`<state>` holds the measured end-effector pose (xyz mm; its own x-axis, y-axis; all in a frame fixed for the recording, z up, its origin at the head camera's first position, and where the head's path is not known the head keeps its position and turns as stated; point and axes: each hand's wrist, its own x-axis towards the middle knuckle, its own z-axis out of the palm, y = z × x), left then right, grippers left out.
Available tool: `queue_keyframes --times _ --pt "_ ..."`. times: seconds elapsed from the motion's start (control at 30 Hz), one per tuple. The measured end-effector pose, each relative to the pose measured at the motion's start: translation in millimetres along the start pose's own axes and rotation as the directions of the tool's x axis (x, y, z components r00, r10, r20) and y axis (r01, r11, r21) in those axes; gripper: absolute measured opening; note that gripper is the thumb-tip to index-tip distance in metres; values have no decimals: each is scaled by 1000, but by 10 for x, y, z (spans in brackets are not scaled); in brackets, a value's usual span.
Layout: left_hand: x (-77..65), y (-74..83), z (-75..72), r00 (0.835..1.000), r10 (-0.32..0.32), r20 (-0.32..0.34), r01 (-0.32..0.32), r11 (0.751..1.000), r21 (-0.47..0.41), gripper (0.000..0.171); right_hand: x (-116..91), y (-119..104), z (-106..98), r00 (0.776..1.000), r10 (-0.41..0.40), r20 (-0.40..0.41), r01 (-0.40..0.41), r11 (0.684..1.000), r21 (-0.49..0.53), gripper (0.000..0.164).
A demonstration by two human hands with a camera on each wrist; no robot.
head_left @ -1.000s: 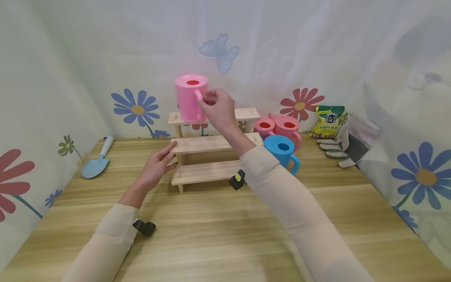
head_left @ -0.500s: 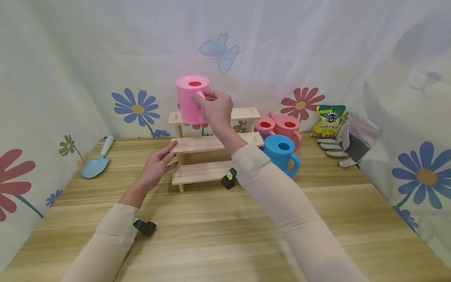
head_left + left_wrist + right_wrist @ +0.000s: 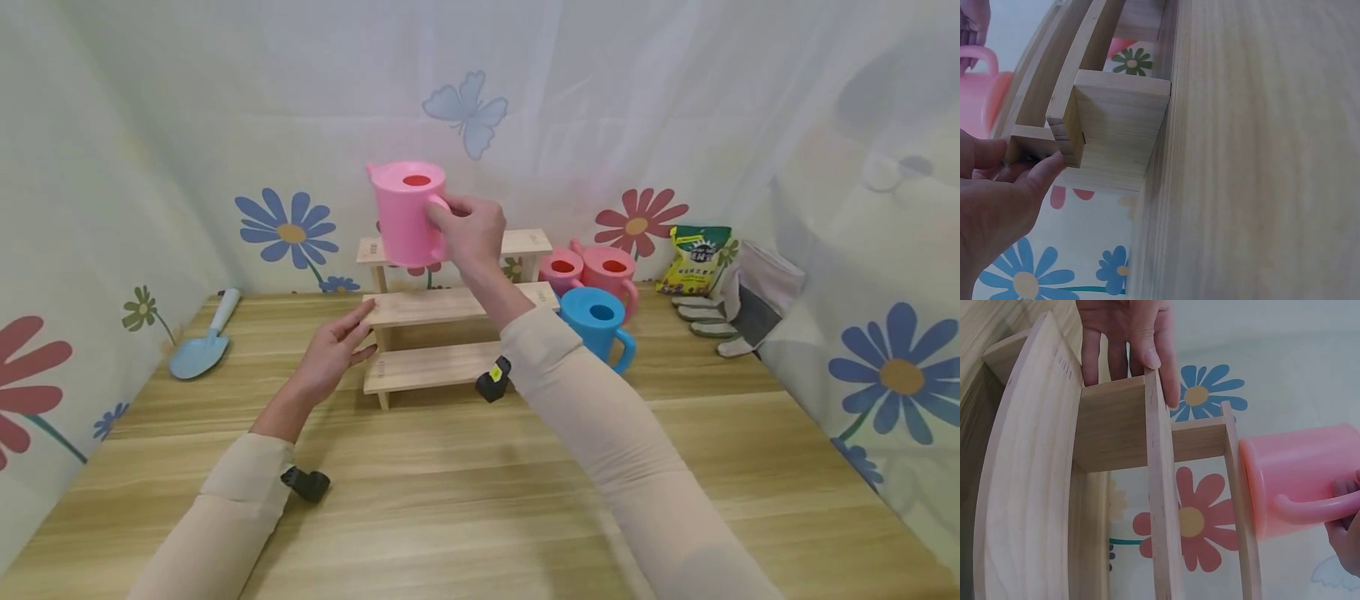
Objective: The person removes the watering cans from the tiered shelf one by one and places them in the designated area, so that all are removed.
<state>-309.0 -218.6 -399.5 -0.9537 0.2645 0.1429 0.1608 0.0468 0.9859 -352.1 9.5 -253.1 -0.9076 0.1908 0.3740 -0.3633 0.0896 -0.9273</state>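
My right hand (image 3: 478, 237) holds a pink watering can (image 3: 408, 218) by its handle. The can is upright at the left part of the top tier of a three-step wooden stand (image 3: 427, 307), its spout to the left. Its base meets or overlaps the top board (image 3: 1246, 531) in the right wrist view; whether it bears on it, I cannot tell. At the stand's left end, my left hand (image 3: 330, 358) touches the middle step with nearly straight fingers. The right wrist view shows the left hand's fingers (image 3: 1169, 387) on both sides of that board.
Right of the stand, a blue watering can (image 3: 592, 321) stands before two more pink cans (image 3: 611, 267). Farther right are a yellow-green packet (image 3: 693, 258) and work gloves (image 3: 750, 296). A light blue trowel (image 3: 201, 354) lies at the left. A flowered curtain hangs behind.
The pink can has turned slightly and sunk a little, and its spout shows more at the left. My right fingers have closed on its handle. My left hand stays at the stand.
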Motion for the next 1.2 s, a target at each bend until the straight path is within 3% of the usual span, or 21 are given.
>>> queue_keyframes --times 0.37,0.5,0.83,1.03,1.2 --pt "2 -38 38 1000 13 17 -13 1000 5 51 -50 166 -18 997 5 -79 2 996 91 32" --pt "0 -35 44 1000 6 14 -6 1000 2 51 -51 159 -46 998 13 -69 -6 995 97 32" --pt "-1 8 4 1000 17 14 -17 1000 12 51 -12 69 -140 1000 20 -15 -20 1000 -13 31" --pt "-4 -4 3 1000 7 15 -7 1000 2 51 25 111 -361 1000 18 -3 -18 1000 -3 33" --pt "-14 11 -5 1000 -5 10 5 1000 -1 51 43 168 -696 999 -3 -38 4 1000 21 35"
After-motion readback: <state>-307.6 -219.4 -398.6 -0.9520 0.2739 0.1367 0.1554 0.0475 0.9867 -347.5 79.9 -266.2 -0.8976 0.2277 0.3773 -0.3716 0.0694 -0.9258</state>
